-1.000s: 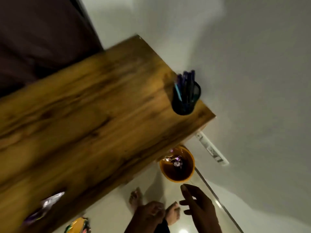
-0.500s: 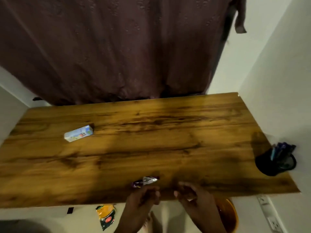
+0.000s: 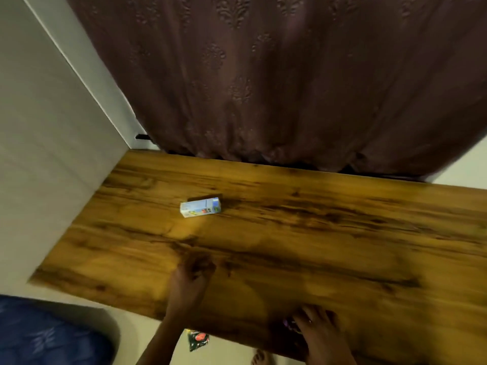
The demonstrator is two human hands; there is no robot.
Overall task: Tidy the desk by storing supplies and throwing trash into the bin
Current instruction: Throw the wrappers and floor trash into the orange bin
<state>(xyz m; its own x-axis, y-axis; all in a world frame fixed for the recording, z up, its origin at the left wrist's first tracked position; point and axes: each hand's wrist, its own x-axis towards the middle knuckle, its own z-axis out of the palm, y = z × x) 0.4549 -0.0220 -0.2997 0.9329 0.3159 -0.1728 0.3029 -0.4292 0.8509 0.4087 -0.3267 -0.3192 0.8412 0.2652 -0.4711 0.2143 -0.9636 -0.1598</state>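
Left hand (image 3: 193, 270) curled loosely over the bench (image 3: 316, 233), holding nothing visible. Right hand (image 3: 320, 329) pressed on a purple wrapper (image 3: 289, 324) at the near edge; grip unclear. Small carton (image 3: 200, 207) lies mid-bench.

One carton (image 3: 200, 207), two wrappers (image 3: 290, 324) (image 3: 198, 339), two hands (image 3: 193, 272) (image 3: 320, 331), one desk (image 3: 316, 233).

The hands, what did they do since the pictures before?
The left hand reached forward over the desk toward the small carton. The right hand came down onto the purple wrapper at the near edge. The carton stayed put. The view swung left, so the pen cup is out of sight.
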